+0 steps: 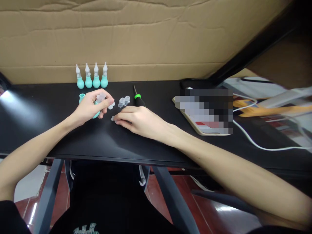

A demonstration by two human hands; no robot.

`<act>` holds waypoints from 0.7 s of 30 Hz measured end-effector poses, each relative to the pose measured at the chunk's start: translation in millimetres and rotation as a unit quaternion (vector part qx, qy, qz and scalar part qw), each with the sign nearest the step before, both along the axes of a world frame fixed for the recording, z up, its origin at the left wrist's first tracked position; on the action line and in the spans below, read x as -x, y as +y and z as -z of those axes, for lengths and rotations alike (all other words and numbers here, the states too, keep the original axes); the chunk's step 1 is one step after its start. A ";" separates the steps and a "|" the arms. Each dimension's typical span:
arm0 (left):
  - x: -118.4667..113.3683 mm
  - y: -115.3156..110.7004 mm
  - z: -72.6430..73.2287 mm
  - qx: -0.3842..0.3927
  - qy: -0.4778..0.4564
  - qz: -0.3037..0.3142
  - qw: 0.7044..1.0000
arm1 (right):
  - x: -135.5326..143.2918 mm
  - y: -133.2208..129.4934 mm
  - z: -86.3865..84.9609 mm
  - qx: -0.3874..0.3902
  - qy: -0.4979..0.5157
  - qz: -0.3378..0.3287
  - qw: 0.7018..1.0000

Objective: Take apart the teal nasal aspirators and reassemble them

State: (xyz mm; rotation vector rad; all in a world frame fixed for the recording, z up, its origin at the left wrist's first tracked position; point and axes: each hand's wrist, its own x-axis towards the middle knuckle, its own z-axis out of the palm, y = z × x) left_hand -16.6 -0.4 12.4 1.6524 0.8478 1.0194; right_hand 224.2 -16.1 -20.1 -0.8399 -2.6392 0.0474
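Note:
My left hand [91, 105] is closed around a translucent plastic tube piece [100, 97], which sticks up between thumb and fingers. Part of a teal rubber bulb [97, 114] shows under that hand; how firmly it is gripped is partly hidden. A whitish rounded piece [111, 105] shows at the left fingertips. Behind the left wrist, the open neck of another teal bulb [82, 97] rises. My right hand [136, 118] pinches at small whitish pieces [113, 119] on the black table. Beyond its knuckles lie several clear plastic tube pieces [124, 101].
Several assembled teal bulb aspirators with clear tips [96, 79] stand in a row by the cardboard wall [146, 42]. A screwdriver with a green ring [137, 96] lies behind my right hand. At the right are a phone, blurred out [202, 112], and a white cable [263, 148].

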 end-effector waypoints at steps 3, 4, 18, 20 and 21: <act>0.3 1.0 0.2 -0.002 0.003 -0.002 1.000 | 0.3 -0.6 -1.4 0.001 0.000 0.003 1.000; 0.5 1.2 0.3 -0.003 0.005 -0.002 1.000 | 0.2 -0.6 -1.7 -0.003 0.007 0.005 1.000; 1.2 0.4 -1.0 -0.013 0.030 -0.020 0.999 | 2.7 4.0 5.0 -0.047 0.130 -0.044 0.989; 1.6 1.3 -1.4 -0.015 0.026 -0.028 0.999 | 6.1 6.5 11.5 -0.047 0.118 -0.074 0.989; 1.6 1.6 -1.3 -0.016 0.026 -0.029 0.999 | 7.9 7.4 14.2 -0.052 0.113 -0.081 0.989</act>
